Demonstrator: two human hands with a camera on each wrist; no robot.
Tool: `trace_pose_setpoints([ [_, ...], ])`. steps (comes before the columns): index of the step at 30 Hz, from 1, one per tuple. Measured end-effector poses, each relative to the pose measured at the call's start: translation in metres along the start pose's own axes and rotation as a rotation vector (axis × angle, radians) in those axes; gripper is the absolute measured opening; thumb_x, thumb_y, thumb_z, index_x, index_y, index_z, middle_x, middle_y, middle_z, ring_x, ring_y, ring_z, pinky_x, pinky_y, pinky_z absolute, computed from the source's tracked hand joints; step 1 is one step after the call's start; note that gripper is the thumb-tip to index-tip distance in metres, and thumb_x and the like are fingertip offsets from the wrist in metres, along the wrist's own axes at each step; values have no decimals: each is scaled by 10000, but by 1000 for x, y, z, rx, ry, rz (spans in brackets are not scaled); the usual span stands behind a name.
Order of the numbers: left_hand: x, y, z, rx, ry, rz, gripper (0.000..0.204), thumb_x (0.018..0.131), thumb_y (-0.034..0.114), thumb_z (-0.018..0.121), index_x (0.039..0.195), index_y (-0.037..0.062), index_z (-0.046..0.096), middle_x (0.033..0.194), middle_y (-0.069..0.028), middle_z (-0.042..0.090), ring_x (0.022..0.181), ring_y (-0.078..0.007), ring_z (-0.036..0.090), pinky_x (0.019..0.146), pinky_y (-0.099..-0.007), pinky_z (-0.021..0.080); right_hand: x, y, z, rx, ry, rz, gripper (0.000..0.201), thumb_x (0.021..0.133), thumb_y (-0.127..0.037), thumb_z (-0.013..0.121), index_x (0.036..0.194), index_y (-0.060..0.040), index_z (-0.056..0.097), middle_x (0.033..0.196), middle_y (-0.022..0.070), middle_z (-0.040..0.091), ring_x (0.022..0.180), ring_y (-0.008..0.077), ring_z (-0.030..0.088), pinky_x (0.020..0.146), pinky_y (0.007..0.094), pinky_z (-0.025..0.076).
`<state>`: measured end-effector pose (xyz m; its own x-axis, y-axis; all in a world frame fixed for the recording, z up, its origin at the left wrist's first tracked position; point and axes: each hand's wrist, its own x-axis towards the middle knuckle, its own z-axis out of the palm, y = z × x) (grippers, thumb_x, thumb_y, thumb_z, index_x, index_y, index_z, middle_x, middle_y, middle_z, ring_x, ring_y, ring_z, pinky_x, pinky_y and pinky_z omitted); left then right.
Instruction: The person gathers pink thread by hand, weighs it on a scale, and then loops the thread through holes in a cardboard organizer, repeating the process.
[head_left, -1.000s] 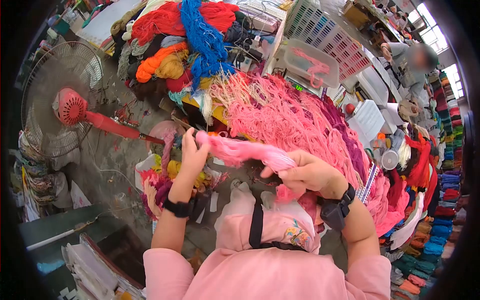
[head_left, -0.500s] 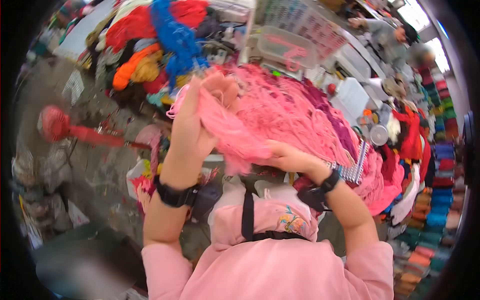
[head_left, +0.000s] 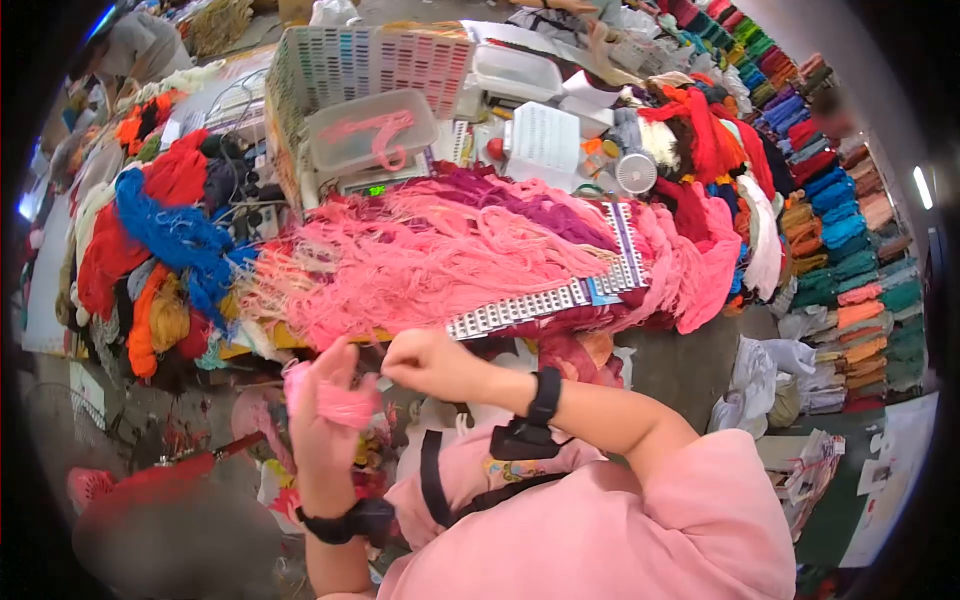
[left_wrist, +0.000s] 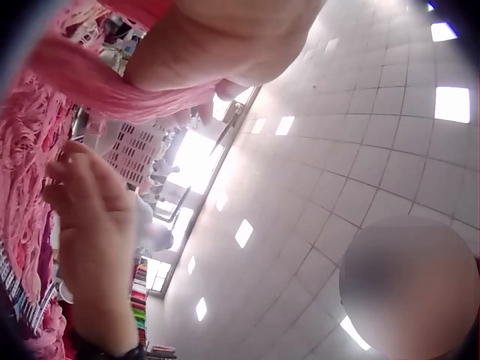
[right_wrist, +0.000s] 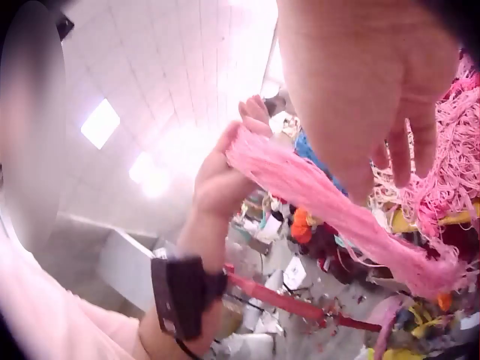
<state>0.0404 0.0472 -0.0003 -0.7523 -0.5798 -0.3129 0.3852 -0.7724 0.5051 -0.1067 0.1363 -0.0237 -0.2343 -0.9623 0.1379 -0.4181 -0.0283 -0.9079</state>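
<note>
A skein of pink yarn lies across the palm of my left hand. Its thumb and fingers hold the skein, and the fingers point up in the head view. From the palm the strands stretch out in a thick length, seen as the pink skein in the right wrist view. My right hand is beside the left one, fingers loosely curled, with no yarn showing in its grasp. In the left wrist view the right hand appears apart from the skein.
Behind my hands a big heap of pink yarn covers the table. On it lies a patterned strip. Further back stand a clear tub and a white crate. Blue yarn hangs at the left, near a pink-red fan.
My view has turned to the right. The right hand, earlier pinching the skein, now appears free of it beside the left hand. The left hand has moved lower, with the yarn across its palm.
</note>
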Motion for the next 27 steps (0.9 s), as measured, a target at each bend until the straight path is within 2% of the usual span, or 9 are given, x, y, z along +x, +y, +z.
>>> trace_pose_setpoints([
  [1, 2, -6, -1, -46, -48, -42, 437, 850, 307, 352, 1140, -19, 360, 1137, -153, 412, 1098, -213, 359, 843, -390, 371, 5, -19, -6, 317, -67, 262, 128, 706, -77, 549, 810, -3, 563, 644, 55, 526, 579, 136, 517, 518, 234, 415],
  [2, 8, -9, 1, -15, -145, -95, 498, 846, 358, 328, 1182, -9, 312, 1105, -166, 433, 986, -242, 454, 790, -384, 403, 8, -33, -8, 629, -147, 527, 114, 728, -81, 540, 794, 7, 571, 623, 45, 529, 510, 99, 498, 463, 209, 400],
  [4, 8, -12, 10, 2, -219, -177, 563, 847, 419, 252, 1189, -26, 291, 989, -177, 494, 673, -273, 540, 644, -341, 437, 12, -34, 1, 675, -221, 528, 121, 740, -84, 537, 764, 26, 581, 597, 38, 532, 440, 64, 461, 397, 180, 369],
  [9, 19, -19, 3, -139, -84, -93, 570, 841, 426, 283, 1150, -51, 337, 961, -159, 513, 704, -216, 543, 637, -334, 444, 25, -34, -10, 717, -92, 622, 81, 728, -59, 541, 736, 13, 578, 555, 38, 535, 442, 66, 481, 393, 167, 370],
  [12, 23, -29, -11, 228, -153, -74, 427, 864, 279, 333, 1176, -13, 328, 994, -93, 497, 811, -145, 514, 691, -264, 420, 34, -23, -11, 798, -145, 617, 68, 744, -47, 525, 740, 6, 567, 542, 35, 534, 445, 71, 500, 390, 157, 385],
  [15, 30, -20, 2, -124, -44, -19, 421, 871, 257, 311, 1191, -16, 310, 1044, -92, 474, 843, -146, 507, 723, -270, 419, 53, -20, -21, 964, -185, 676, 63, 756, -56, 513, 753, -5, 552, 632, 42, 554, 459, 58, 497, 393, 161, 389],
  [18, 38, -15, 12, -151, -57, -1, 426, 874, 245, 294, 1203, -25, 287, 1114, -95, 433, 915, -155, 483, 782, -280, 399, 66, -12, -24, 994, -210, 771, 79, 756, -75, 525, 788, -5, 540, 632, 24, 542, 438, 40, 450, 382, 168, 356],
  [21, 53, -19, 18, -97, -13, -1, 453, 873, 265, 293, 1207, -40, 270, 1156, -101, 406, 986, -170, 448, 828, -285, 368, 75, 1, -28, 747, -332, 683, 76, 743, -79, 546, 756, -5, 548, 576, 4, 507, 418, 37, 405, 367, 178, 305],
  [27, 82, -29, 13, -198, 1, 70, 418, 865, 221, 335, 1183, -49, 303, 1125, -105, 430, 975, -163, 457, 798, -274, 385, 92, 11, -47, 895, -185, 706, 45, 711, -55, 565, 727, -14, 559, 579, -10, 489, 442, 27, 373, 386, 156, 264],
])
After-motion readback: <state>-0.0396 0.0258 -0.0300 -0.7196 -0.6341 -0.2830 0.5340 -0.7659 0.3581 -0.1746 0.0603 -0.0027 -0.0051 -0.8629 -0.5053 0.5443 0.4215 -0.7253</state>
